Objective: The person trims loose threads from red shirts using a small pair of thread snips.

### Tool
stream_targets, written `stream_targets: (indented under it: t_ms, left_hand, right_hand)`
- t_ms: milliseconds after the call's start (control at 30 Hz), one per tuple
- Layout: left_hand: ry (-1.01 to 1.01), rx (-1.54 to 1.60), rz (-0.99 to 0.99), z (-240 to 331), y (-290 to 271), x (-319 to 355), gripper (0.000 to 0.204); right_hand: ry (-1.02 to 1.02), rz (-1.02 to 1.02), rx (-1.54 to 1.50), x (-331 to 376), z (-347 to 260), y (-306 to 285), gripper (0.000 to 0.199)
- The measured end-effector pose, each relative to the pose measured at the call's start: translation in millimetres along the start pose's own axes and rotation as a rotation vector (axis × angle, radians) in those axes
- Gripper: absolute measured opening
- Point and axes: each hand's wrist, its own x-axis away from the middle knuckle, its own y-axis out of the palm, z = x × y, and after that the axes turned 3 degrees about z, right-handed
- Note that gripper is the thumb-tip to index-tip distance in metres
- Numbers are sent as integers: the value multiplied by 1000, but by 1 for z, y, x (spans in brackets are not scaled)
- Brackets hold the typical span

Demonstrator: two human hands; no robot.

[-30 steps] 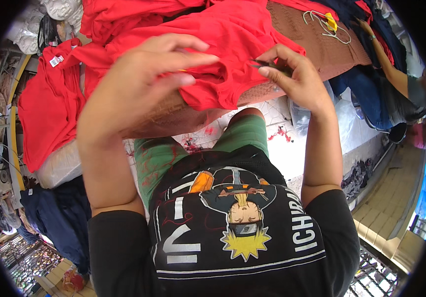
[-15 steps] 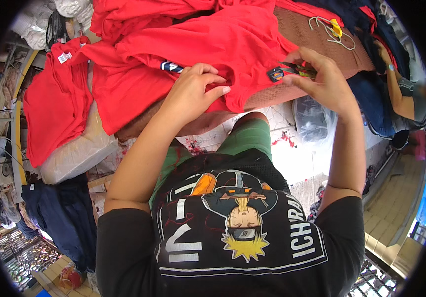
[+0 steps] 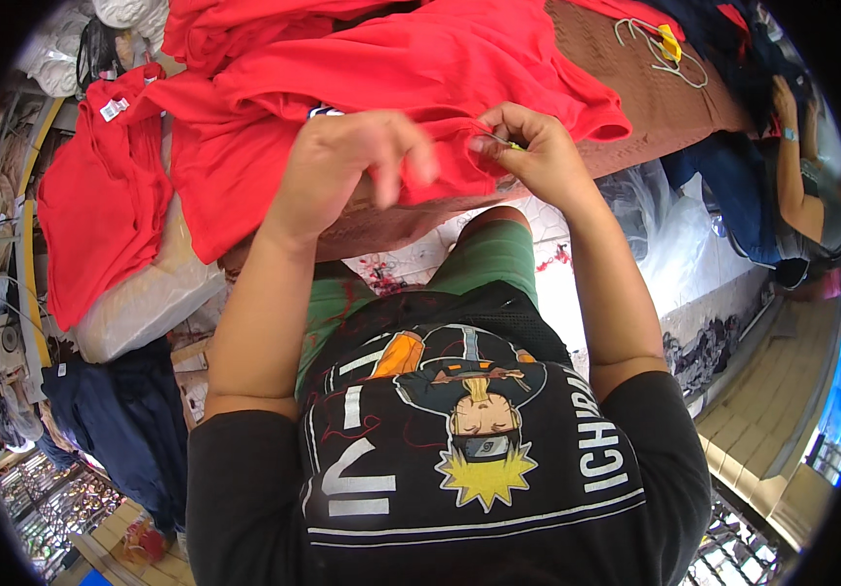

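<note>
Head-worn fisheye view, facing down
Close above the black shirt (image 3: 450,449) at lower centre, it looks toward red cloth (image 3: 420,68) at the top.

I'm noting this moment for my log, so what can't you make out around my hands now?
All in the head view:
- Left hand: blurred, so its exact touch on the red cloth is unclear.
- Small tool: mostly hidden by the fingers of the right hand.
- Dark-and-white patch: partly hidden behind the left hand.
- Far end of the red cloth: cut off by the upper edge.
</note>
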Motion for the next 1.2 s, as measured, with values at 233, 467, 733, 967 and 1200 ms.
stream_targets:
  t_ms: [233, 467, 733, 967, 1200]
  left_hand:
    - [-251, -402, 329, 11, 22, -1, 19]
    - [-209, -865, 292, -23, 45, 10, 15]
    - [-290, -357, 421, -25, 42, 6, 11]
    - [-412, -270, 398, -17, 43, 2, 14]
    - [-398, -313, 379, -23, 44, 4, 15]
  right_hand:
    - [58, -35, -1, 5, -8, -3, 13]
    - [50, -31, 12, 3, -13, -3, 15]
    - [90, -51, -31, 4, -7, -1, 18]
    - [-248, 92, 284, 21, -38, -20, 22]
    - [-412, 31, 470, 30, -54, -24, 18]
